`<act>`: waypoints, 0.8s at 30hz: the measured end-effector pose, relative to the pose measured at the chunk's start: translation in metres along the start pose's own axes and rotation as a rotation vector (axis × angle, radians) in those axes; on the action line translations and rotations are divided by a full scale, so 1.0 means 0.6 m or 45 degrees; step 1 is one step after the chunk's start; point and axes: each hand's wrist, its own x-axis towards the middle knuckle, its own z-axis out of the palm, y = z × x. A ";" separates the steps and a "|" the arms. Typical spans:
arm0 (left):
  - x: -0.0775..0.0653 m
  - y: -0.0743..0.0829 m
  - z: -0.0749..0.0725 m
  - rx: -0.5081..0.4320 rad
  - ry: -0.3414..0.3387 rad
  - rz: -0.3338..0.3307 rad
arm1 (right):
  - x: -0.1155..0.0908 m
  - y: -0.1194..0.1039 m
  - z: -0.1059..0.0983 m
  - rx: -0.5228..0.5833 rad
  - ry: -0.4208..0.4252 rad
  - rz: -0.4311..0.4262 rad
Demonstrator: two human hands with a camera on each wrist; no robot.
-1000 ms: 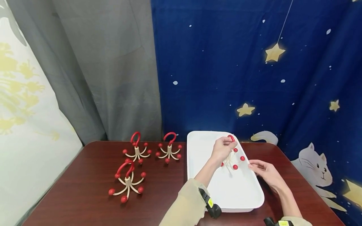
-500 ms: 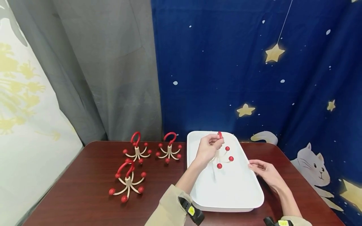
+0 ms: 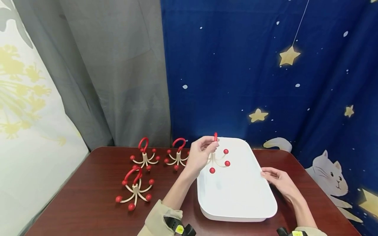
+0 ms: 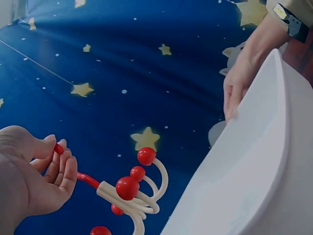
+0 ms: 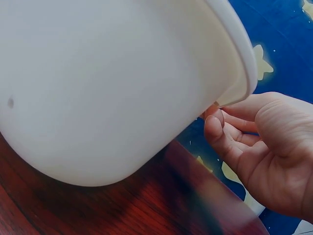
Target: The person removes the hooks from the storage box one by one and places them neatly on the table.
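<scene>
My left hand [image 3: 200,155] pinches the red hook at the top of a hook hanger [image 4: 127,188], whose several cream arms end in red balls. In the head view this hanger appears over the far left part of a white tray [image 3: 239,186], and the hand covers part of it. At the tray's right rim, my right hand [image 3: 280,183] holds the edge; the right wrist view shows its thumb and fingers [image 5: 213,128] at the rim, with some fingertips hidden. Three similar hangers stand on the table to the left: a near one [image 3: 135,190], a far one [image 3: 144,158] and another [image 3: 178,157] beside the left hand.
The dark reddish-brown table [image 3: 88,196] bears everything. Behind it hang a grey curtain [image 3: 118,82] and a blue curtain [image 3: 224,65] with stars and a cat. A white curtain [image 3: 29,147] with yellow print closes off the left side.
My left hand has carried the hook hanger leftward, from the tray's right side to its far left part. My right hand stays at the right rim; the three table hangers keep their places.
</scene>
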 end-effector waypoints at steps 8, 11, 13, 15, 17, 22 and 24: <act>-0.021 0.031 -0.045 -0.021 0.017 0.031 | 0.002 0.002 0.000 -0.013 0.004 -0.008; -0.031 0.039 -0.062 -0.026 0.024 0.026 | 0.002 0.001 -0.001 -0.022 0.003 -0.003; -0.036 0.042 -0.071 -0.022 0.026 0.024 | 0.002 -0.001 -0.001 -0.025 0.006 0.001; -0.041 0.044 -0.080 -0.016 0.029 0.022 | 0.002 -0.002 -0.002 -0.031 0.006 0.001; -0.047 0.045 -0.090 -0.014 0.037 0.024 | 0.001 -0.002 -0.002 -0.030 0.004 -0.001; -0.063 0.042 -0.117 -0.017 0.057 -0.004 | 0.001 -0.001 -0.002 -0.027 -0.005 -0.006; -0.070 0.042 -0.127 -0.013 0.067 -0.032 | 0.002 0.000 -0.002 -0.025 -0.002 -0.006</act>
